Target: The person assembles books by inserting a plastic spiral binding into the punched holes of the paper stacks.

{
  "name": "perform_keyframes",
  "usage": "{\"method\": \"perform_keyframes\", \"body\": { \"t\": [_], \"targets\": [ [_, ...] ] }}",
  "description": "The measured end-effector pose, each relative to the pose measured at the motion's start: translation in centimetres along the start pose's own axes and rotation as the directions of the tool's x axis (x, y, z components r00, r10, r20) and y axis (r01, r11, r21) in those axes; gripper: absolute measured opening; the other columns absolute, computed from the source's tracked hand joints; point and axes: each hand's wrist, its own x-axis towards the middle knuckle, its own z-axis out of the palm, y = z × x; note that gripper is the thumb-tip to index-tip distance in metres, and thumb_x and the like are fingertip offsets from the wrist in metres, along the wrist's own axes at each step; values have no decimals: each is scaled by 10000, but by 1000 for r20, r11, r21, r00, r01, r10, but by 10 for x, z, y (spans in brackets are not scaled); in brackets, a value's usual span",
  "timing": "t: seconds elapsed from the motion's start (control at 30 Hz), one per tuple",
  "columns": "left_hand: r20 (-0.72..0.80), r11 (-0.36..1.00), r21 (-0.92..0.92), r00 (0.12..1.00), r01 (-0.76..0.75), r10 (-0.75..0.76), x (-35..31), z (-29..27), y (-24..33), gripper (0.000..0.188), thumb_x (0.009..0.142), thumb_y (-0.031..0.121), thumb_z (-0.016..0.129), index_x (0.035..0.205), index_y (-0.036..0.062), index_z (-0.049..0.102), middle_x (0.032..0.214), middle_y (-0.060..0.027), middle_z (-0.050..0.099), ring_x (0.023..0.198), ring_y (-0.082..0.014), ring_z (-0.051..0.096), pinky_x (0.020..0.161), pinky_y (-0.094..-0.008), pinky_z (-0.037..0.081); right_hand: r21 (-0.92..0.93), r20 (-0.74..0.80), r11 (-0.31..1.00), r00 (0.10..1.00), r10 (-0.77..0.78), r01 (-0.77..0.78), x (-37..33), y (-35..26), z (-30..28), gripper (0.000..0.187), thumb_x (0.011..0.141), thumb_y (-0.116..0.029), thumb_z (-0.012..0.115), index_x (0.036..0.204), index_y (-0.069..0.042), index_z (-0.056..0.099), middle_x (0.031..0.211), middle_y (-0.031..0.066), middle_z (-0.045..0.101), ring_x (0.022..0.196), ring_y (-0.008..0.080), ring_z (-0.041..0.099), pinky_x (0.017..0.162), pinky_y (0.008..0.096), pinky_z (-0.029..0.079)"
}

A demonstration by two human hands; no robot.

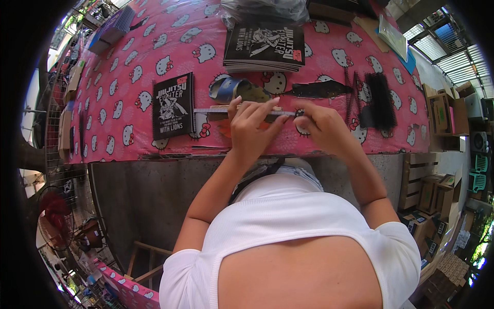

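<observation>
A thin booklet stands nearly edge-on near the table's front edge, its narrow side showing as a pale grey strip. My left hand is closed around it, thumb on the near side and fingers over the far side. At its right end, the fingers of my right hand are pinched together; what they hold is too small to make out. To the left lies a black-covered notebook with white and red print. Just beyond my hands rests a blue rounded container on its side. Black spiral binding coils lie to the right.
A stack of black notebooks sits farther back, under clear plastic wrap. A black flat piece lies beyond my right hand. Another book stack stands far left on the pink patterned tablecloth. Cardboard boxes are at the right.
</observation>
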Motion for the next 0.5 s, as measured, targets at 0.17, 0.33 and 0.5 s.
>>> {"method": "perform_keyframes", "body": {
  "t": [0.17, 0.33, 0.5],
  "targets": [
    [60, 991, 127, 997, 46, -54, -1, -9, -10, 234, 657, 223, 778, 874, 164, 712, 821, 11, 650, 847, -179, 589, 967, -411, 309, -22, -169, 998, 983, -66, 63, 9, 0, 12, 233, 834, -213, 644, 1006, -60, 611, 901, 106, 617, 742, 315, 618, 626, 392, 484],
    [21, 994, 111, 1000, 9, -12, -2, -4, -9, 176, 649, 218, 775, 806, 184, 705, 786, 16, 633, 838, -177, 574, 983, -424, 295, -175, -75, 984, 997, 3, -16, 6, -6, 12, 264, 802, -176, 674, 1046, -89, 624, 920, 106, 619, 775, 287, 630, 666, 377, 497],
    [-37, 997, 58, 999, 42, -40, -14, -4, -11, 188, 636, 234, 799, 799, 196, 713, 745, 49, 631, 785, -148, 567, 949, -397, 307, -75, -346, 965, 901, -260, 250, 5, -100, -48, 347, 861, -276, 616, 1097, -23, 594, 1097, 156, 576, 1006, 303, 565, 915, 350, 426]
  ]
}}
